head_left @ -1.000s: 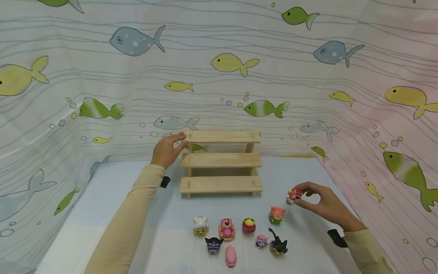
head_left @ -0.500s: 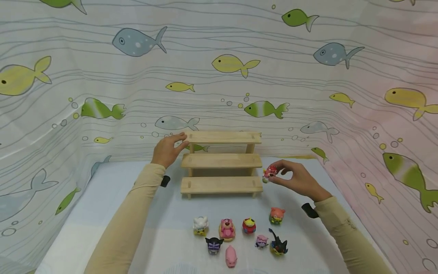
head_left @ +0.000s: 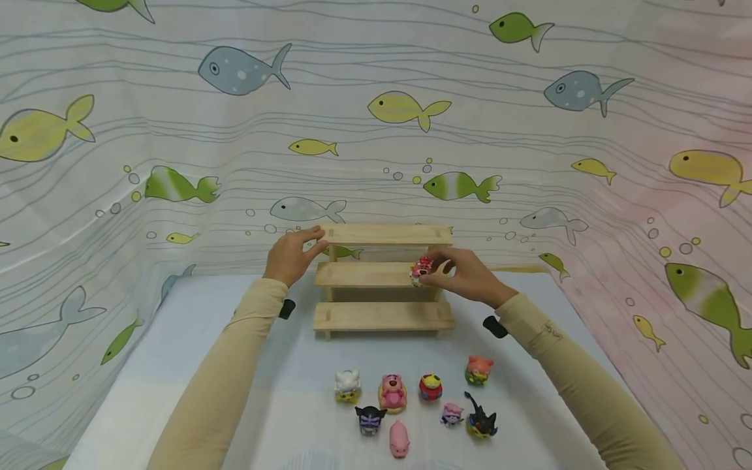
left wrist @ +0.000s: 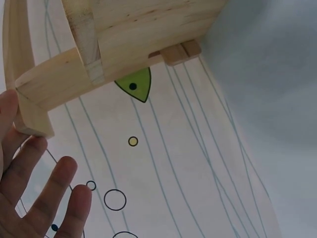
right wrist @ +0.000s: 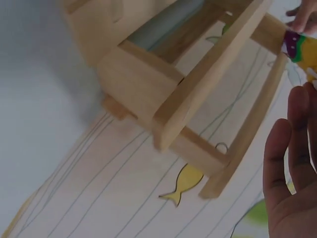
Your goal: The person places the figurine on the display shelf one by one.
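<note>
Where fingers (head_left: 437, 269) pinch: toy (head_left: 421, 269).

A makeshift tabletop play booth: fish-print curtains (head_left: 376, 130) enclose a pale blue table (head_left: 176, 339) bearing a wooden step shelf (head_left: 382, 316) and toy figurines (head_left: 411, 405).

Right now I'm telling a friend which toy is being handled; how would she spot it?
Find the wooden three-step shelf at the back of the table. At the right end of its middle step, the right hand pinches a small pink-and-red toy. It is the only toy off the table; the others stand in a cluster in front.
</note>
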Motion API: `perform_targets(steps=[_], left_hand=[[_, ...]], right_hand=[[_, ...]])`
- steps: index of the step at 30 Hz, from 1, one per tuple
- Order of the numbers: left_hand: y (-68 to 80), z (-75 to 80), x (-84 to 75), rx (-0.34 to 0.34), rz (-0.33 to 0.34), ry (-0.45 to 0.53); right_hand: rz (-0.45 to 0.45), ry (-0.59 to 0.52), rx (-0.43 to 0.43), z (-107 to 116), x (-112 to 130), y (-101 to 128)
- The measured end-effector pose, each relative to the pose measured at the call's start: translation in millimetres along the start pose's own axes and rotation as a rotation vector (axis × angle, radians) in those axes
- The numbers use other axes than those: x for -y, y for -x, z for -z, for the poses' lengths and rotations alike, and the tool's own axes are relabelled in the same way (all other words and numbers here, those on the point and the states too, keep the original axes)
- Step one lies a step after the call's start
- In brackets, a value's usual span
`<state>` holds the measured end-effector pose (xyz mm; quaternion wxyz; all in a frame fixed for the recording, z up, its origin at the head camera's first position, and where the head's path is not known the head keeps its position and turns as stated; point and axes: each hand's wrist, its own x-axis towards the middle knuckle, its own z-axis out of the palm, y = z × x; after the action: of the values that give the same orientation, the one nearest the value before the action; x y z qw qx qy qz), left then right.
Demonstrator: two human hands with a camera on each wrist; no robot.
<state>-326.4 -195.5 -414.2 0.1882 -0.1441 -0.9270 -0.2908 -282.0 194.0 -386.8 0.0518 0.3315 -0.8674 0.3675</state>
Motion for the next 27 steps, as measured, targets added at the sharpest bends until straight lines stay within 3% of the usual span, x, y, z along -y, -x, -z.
perform_targets(steps=[9,15,27], left_hand=[[0.6,3.7,-1.5,0.006,0.001,-0.002],[0.0,3.7,-1.6,0.004,-0.007,-0.008],[-0.7,1.4,1.1,0.003,-0.002,-0.005]], right_hand=[[-0.007,-0.037,0.015,-21,5,-55],[-0.061,-0.11,-0.017,-27,14,-85],[-0.075,-0.174,-0.065,-46,26,-125]])
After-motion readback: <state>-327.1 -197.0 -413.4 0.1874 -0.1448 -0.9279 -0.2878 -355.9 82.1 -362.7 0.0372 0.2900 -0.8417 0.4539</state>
